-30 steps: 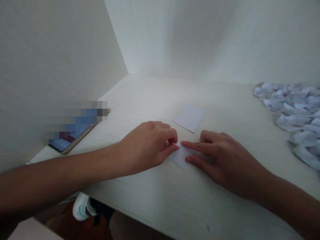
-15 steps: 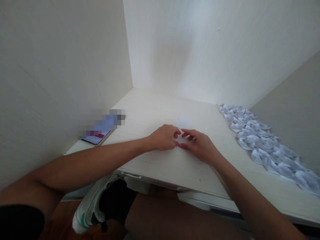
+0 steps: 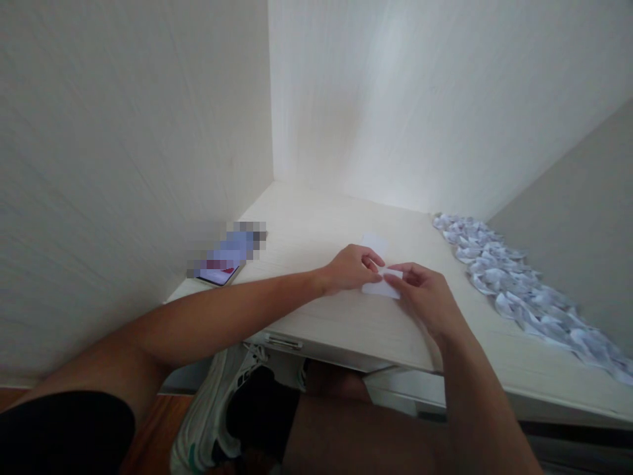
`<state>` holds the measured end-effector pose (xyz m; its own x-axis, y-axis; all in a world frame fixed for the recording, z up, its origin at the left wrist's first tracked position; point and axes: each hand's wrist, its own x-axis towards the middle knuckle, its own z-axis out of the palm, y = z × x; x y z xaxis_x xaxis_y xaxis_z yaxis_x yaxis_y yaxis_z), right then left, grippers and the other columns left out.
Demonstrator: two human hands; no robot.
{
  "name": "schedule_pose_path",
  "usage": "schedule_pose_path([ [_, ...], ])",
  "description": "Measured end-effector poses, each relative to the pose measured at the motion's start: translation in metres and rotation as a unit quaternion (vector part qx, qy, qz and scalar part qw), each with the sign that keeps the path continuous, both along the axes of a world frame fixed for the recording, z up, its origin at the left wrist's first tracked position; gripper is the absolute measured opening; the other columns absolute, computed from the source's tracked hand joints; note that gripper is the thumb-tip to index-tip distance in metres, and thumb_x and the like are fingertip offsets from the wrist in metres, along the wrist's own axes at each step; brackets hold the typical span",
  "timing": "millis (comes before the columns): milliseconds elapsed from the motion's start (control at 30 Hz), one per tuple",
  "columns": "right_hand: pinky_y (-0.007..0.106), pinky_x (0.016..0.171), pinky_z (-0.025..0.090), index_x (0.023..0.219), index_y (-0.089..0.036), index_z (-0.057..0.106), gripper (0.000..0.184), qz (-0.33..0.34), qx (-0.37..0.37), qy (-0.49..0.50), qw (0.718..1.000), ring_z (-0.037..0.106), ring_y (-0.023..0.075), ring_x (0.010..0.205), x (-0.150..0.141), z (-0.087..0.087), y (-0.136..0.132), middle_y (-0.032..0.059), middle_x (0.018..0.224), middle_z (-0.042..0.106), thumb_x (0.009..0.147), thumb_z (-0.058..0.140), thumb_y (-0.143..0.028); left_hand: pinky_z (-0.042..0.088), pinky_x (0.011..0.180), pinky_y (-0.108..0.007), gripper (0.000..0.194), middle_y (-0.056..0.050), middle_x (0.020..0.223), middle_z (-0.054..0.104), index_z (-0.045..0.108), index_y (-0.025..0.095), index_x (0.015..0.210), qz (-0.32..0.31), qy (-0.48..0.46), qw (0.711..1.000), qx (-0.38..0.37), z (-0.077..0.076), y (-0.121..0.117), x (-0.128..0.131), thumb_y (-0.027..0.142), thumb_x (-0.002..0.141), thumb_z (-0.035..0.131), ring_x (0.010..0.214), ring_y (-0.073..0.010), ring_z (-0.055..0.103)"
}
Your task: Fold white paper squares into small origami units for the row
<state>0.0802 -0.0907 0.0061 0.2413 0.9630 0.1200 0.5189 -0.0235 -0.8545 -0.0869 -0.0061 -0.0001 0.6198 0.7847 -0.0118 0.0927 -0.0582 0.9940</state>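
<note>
A small white piece of paper [image 3: 382, 289] is held a little above the white tabletop [image 3: 316, 323]. My left hand [image 3: 353, 267] is closed on its upper left part, thumb against the paper and fingers curled. On the right side, my right hand [image 3: 428, 290] pinches the same paper between thumb and fingers. Just behind my hands, another white sheet [image 3: 374, 243] lies flat on the tabletop, partly hidden by my left hand.
Along the right side of the tabletop runs a long row of several folded white paper pieces [image 3: 519, 284]. A phone [image 3: 225, 260] with a lit screen rests at the left by the wall. Walls rise behind and at both sides. My leg and a shoe [image 3: 205, 402] are below the front edge.
The paper was mostly hidden between my hands and now shows clearly in front of them. Both hands appear farther right, and the whole view has shifted slightly.
</note>
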Motion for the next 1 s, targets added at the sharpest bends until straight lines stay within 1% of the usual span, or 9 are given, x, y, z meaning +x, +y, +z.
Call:
schedule_pose_path([
  [100, 0.028, 0.053, 0.038, 0.091, -0.015, 0.078, 0.048, -0.015, 0.002, 0.078, 0.997, 0.051, 0.0133, 0.057, -0.002, 0.0, -0.005, -0.0004, 0.064, 0.062, 0.074, 0.08, -0.06, 0.041, 0.051, -0.019, 0.009, 0.001, 0.071, 0.066, 0.072, 0.007, 0.09, 0.0, -0.015, 0.999, -0.034, -0.002, -0.005, 0.003, 0.008, 0.082, 0.074, 0.057, -0.0066, 0.056],
  [200, 0.028, 0.053, 0.038, 0.09, -0.016, 0.078, 0.05, -0.009, -0.007, 0.072, 0.997, 0.052, 0.0138, 0.057, 0.001, -0.003, -0.005, 0.0015, 0.068, 0.066, 0.073, 0.081, -0.062, 0.046, 0.052, -0.02, 0.006, -0.001, 0.07, 0.067, 0.072, 0.008, 0.09, -0.017, 0.016, 0.999, -0.028, -0.003, -0.006, 0.003, 0.014, 0.087, 0.07, 0.056, -0.0084, 0.059],
  [267, 0.028, 0.052, 0.036, 0.092, -0.015, 0.079, 0.046, -0.006, -0.008, 0.041, 0.999, 0.051, 0.0139, 0.056, 0.004, -0.007, -0.004, 0.0014, 0.065, 0.065, 0.076, 0.078, -0.059, 0.05, 0.055, -0.023, 0.009, -0.002, 0.072, 0.07, 0.072, 0.009, 0.094, -0.034, 0.06, 0.997, 0.029, -0.003, -0.006, 0.001, 0.016, 0.088, 0.069, 0.055, -0.0098, 0.061],
  [300, 0.028, 0.052, 0.035, 0.092, -0.015, 0.079, 0.043, -0.006, -0.006, 0.013, 1.0, 0.05, 0.014, 0.055, 0.005, -0.008, -0.004, 0.0011, 0.063, 0.064, 0.078, 0.076, -0.056, 0.051, 0.057, -0.024, 0.011, -0.002, 0.073, 0.072, 0.073, 0.01, 0.097, -0.037, 0.089, 0.991, 0.096, -0.003, -0.006, -0.001, 0.015, 0.087, 0.069, 0.055, -0.0103, 0.061],
  [367, 0.029, 0.054, 0.036, 0.089, -0.016, 0.08, 0.033, -0.007, -0.002, -0.061, 0.998, 0.052, 0.0147, 0.055, 0.006, -0.011, -0.003, 0.0014, 0.062, 0.065, 0.082, 0.072, -0.047, 0.054, 0.069, -0.027, 0.019, -0.003, 0.077, 0.075, 0.075, 0.013, 0.103, -0.035, 0.134, 0.959, 0.248, -0.002, -0.006, -0.004, 0.013, 0.084, 0.072, 0.065, -0.0125, 0.066],
  [500, 0.032, 0.063, 0.044, 0.084, -0.018, 0.08, 0.018, -0.02, -0.007, -0.154, 0.988, 0.063, 0.0182, 0.064, 0.002, -0.013, -0.005, 0.005, 0.07, 0.074, 0.085, 0.07, -0.032, 0.053, 0.081, -0.033, 0.02, -0.007, 0.09, 0.075, 0.08, 0.017, 0.107, -0.103, 0.231, 0.872, 0.42, 0.001, -0.011, -0.007, 0.018, 0.092, 0.067, 0.079, -0.0178, 0.069],
  [700, 0.034, 0.07, 0.049, 0.086, -0.018, 0.081, 0.01, -0.022, -0.022, -0.204, 0.979, 0.068, 0.0201, 0.07, 0.006, -0.012, -0.01, 0.0061, 0.078, 0.078, 0.086, 0.074, -0.025, 0.045, 0.066, -0.032, 0.037, -0.01, 0.095, 0.071, 0.081, 0.02, 0.106, -0.135, 0.376, 0.786, 0.472, 0.007, -0.024, -0.004, 0.033, 0.106, 0.047, 0.077, -0.0209, 0.066],
  [867, 0.032, 0.071, 0.052, 0.093, -0.019, 0.083, 0.011, 0.019, 0.01, -0.213, 0.977, 0.069, 0.019, 0.07, 0.013, -0.014, -0.015, 0.0055, 0.082, 0.079, 0.09, 0.074, -0.022, 0.037, 0.058, -0.029, 0.034, -0.007, 0.095, 0.069, 0.075, 0.025, 0.119, -0.135, 0.394, 0.752, 0.511, 0.004, -0.028, -0.004, 0.032, 0.108, 0.044, 0.076, -0.0204, 0.064],
  [1000, 0.03, 0.071, 0.054, 0.096, -0.02, 0.084, 0.014, 0.041, 0.044, -0.223, 0.973, 0.069, 0.0175, 0.07, 0.016, -0.015, -0.019, 0.005, 0.083, 0.078, 0.091, 0.072, -0.018, 0.034, 0.056, -0.03, 0.034, -0.006, 0.093, 0.068, 0.074, 0.024, 0.118, -0.141, 0.398, 0.741, 0.523, 0.002, -0.028, -0.004, 0.031, 0.108, 0.042, 0.076, -0.0202, 0.064],
])
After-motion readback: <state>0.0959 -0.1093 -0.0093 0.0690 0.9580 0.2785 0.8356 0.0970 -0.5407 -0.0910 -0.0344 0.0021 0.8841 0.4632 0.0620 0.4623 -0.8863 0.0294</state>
